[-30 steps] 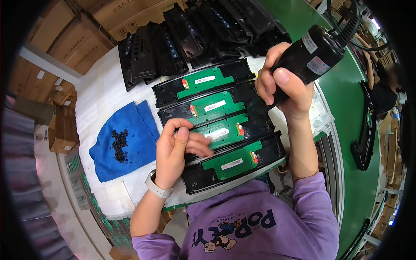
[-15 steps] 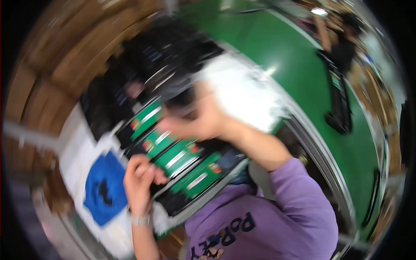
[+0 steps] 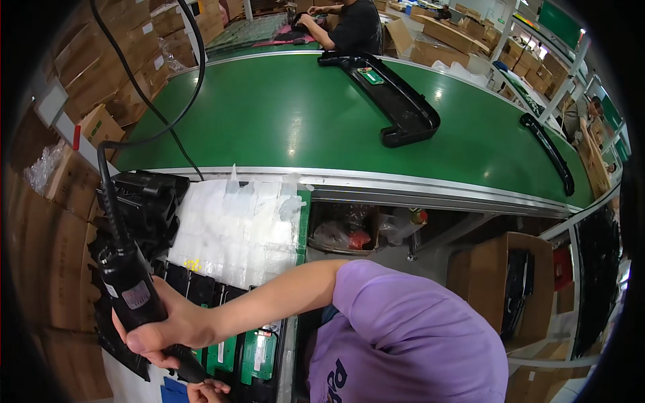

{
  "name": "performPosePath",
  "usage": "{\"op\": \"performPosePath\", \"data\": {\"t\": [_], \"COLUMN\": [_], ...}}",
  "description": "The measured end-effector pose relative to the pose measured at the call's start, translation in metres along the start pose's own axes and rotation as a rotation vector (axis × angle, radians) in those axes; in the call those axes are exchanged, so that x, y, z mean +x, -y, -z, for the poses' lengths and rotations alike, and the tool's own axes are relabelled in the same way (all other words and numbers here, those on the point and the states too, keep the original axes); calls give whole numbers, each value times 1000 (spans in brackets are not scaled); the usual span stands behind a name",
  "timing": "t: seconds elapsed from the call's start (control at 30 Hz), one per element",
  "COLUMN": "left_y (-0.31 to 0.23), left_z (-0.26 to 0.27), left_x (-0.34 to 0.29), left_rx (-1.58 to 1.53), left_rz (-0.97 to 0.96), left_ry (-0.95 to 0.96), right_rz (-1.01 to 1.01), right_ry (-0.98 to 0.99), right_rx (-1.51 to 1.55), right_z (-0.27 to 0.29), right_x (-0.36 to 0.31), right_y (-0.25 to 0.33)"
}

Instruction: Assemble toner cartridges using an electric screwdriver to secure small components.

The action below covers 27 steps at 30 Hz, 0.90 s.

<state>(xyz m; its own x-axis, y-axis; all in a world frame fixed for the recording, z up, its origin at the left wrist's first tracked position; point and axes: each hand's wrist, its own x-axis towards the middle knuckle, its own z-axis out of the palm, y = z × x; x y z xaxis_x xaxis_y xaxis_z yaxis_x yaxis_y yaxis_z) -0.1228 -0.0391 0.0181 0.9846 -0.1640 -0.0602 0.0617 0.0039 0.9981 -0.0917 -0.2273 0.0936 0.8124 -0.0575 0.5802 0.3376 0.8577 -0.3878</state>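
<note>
The right hand (image 3: 178, 324) grips a black screwdriver (image 3: 149, 310) with a grey label (image 3: 137, 295), green boards (image 3: 248, 359) to its right, left hand (image 3: 207, 392) near its tip, hold unclear.

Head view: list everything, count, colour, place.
Power tool: one, black, lower left
Cable: at least one, black, above tool
Circuit boards: at least two, green, in black panels
Parts pile: one, black, left
Cloth: one, blue, lower edge
Work surface: one, white, left
Table: one, green, top
Housings: two, black, on table
Cartons: many, brown, both sides
People: at least two, background
Sleeve: one, purple, right arm
Right hand: one, around tool
Left hand: one, lower edge
</note>
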Motion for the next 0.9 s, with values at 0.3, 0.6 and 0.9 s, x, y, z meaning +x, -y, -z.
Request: {"op": "performPosePath", "data": {"t": [0.3,0.6,0.9], "left_y": [-4,17,-11], "left_z": [9,21,46], "left_x": [0,10,19], "left_rx": [63,40,84], "left_rz": [-2,-72,-279], "left_ry": [68,57,159], "right_rz": [-36,-100,-286], "right_ry": [-2,-155,31], "right_rx": [-19,-123,-262], "right_z": [-4,-15,1], "right_x": [-6,-4,20], "right_y": [-13,-19,-42]}}
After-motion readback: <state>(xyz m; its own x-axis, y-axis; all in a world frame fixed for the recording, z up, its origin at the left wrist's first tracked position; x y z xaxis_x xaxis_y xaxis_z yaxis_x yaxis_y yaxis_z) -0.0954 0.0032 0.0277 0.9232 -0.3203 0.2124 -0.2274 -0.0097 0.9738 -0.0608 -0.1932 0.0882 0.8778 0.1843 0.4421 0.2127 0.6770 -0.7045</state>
